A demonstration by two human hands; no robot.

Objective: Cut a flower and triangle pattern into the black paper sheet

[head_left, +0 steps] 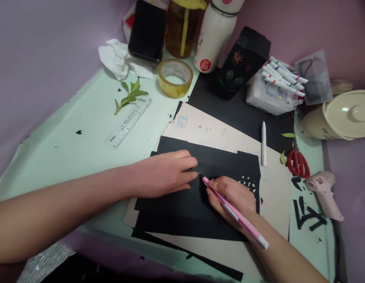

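Note:
My left hand (170,173) rests on the folded black paper (182,212), fingers loosely bent and apart, holding nothing. Between the fingers of my right hand (232,196) is a slim pink pen-shaped tool (245,224) with a pale clip and end. Its tip points at the paper beside my left fingertips, close to faint sketched lines; whether it is a pen or a craft knife I cannot tell. Small triangular cut-outs (248,184) show pale in the black paper, right of my right hand. Beneath lies a larger pale sheet (273,192) with drawn marks.
At right are a white pen (264,143), red-handled scissors (298,163), a glue gun (325,194) and black scraps (309,216). A ruler (129,122), leafy sprig (131,96) and tape roll (175,78) lie at back left. Behind stand a bottle (216,37) and marker box (270,94).

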